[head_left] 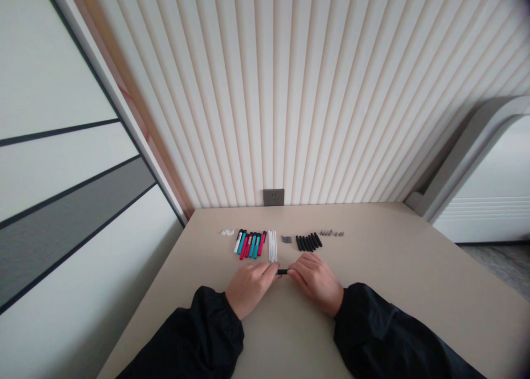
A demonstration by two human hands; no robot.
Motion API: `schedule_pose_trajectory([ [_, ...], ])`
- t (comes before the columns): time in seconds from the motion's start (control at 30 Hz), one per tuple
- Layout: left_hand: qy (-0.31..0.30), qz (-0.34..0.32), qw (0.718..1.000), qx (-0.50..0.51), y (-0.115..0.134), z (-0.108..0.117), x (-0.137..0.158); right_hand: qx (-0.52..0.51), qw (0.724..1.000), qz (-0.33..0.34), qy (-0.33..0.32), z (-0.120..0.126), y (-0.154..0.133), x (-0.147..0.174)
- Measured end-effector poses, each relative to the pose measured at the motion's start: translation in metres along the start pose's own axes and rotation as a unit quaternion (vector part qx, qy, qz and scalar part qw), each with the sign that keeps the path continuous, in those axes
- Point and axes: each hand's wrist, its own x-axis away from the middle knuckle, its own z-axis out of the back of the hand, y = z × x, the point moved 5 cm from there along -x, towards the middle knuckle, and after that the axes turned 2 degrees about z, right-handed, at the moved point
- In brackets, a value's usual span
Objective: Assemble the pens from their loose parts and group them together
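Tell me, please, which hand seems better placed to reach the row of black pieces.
Probably the right hand: it lies closest to the black pieces, whereas the left hand is farther left; both, though, hold a dark rod.

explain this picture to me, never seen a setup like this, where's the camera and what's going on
There is no machine here: a person works with two bare hands. The only picture comes from a camera worn on their head, looking forward and down. On the smooth beige table lie, left to right, tiny white pieces, white, teal and red tubes with black ends, thin white rods, small grey pieces, short black tubes and more grey bits. The left hand and right hand together hold a slim black cylinder, partly hidden.
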Motion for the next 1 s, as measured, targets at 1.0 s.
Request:
schedule_pose_trajectory([
  [1.0,-0.047,0.005,0.999,-0.01,0.0044,-0.0036,-0.0001,-0.069,0.997,-0.045,-0.007,-0.006,0.0031,0.0032],
])
